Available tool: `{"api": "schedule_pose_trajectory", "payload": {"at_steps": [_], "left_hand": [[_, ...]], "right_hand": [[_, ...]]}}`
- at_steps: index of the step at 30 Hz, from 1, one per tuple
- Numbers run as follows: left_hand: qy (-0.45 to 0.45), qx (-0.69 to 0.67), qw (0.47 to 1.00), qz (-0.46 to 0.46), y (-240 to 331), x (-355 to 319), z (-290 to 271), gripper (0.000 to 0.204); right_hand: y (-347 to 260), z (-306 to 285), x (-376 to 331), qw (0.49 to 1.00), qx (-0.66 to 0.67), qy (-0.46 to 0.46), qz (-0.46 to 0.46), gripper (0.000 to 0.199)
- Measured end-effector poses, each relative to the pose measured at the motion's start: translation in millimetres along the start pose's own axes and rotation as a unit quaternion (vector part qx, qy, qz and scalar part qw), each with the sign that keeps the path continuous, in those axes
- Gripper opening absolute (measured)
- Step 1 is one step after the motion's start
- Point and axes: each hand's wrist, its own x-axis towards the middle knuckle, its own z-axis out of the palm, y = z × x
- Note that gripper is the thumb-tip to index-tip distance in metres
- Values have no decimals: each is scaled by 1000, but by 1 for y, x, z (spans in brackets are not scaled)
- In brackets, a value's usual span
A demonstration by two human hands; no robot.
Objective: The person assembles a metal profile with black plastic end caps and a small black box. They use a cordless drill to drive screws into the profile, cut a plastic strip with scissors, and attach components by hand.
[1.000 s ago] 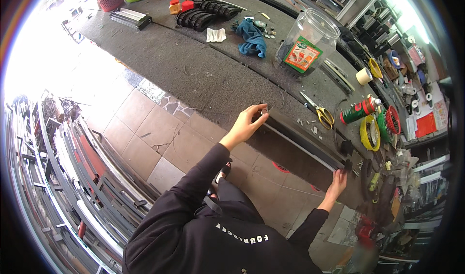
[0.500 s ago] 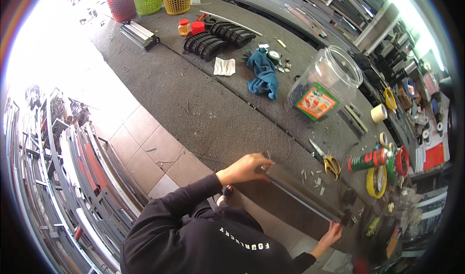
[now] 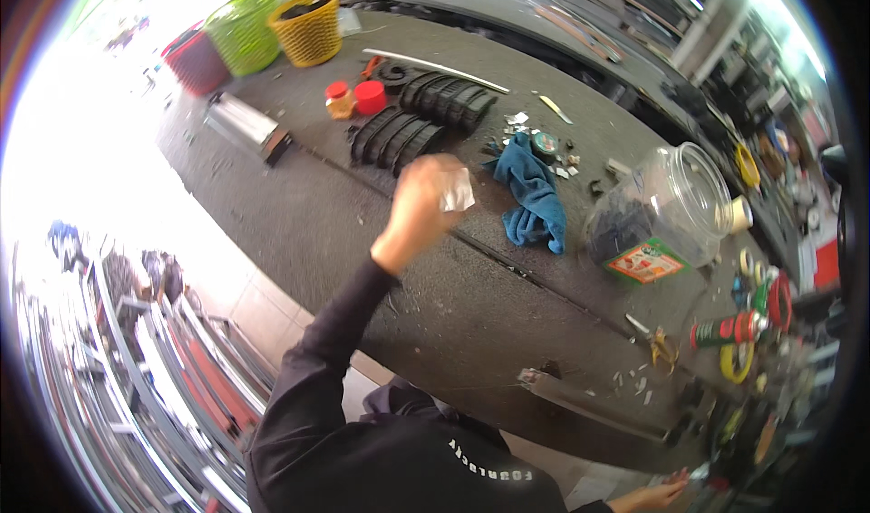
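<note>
My left hand [image 3: 419, 203] reaches over the workbench, blurred by motion, its fingers curled over a folded white cloth [image 3: 459, 192]. Just beyond it lie curved black ribbed parts [image 3: 399, 137], and to its right a crumpled blue cloth [image 3: 533, 196]. A long metal strip [image 3: 594, 406] rests along the near edge of the bench, with neither hand on it. At the lower right my right hand [image 3: 660, 495] has its fingers closed around something small and pale that I cannot make out.
A clear plastic jar [image 3: 666, 205] stands on the right, near a green-red spray can [image 3: 728, 330], scissors [image 3: 663, 350] and yellow tape [image 3: 736, 362]. Red-lidded jars [image 3: 340, 101] and an orange basket [image 3: 308, 33] are farther back. Metal bars [image 3: 154, 377] fill the left side.
Both hands have let go of the metal strip, which now lies on the bench. My left hand has moved up to the white cloth; my right has moved lower right. The view has shifted.
</note>
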Motion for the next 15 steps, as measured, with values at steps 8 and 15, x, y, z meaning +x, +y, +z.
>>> {"api": "schedule_pose_trajectory", "payload": {"at_steps": [8,15], "left_hand": [[-158,284,946,-1,-109,61,22,49],[-209,367,906,-37,-138,61,40,46]], "right_hand": [[-142,-58,-141,985,-141,47,-87,25],[-163,-122,-185,977,-155,139,35,21]]}}
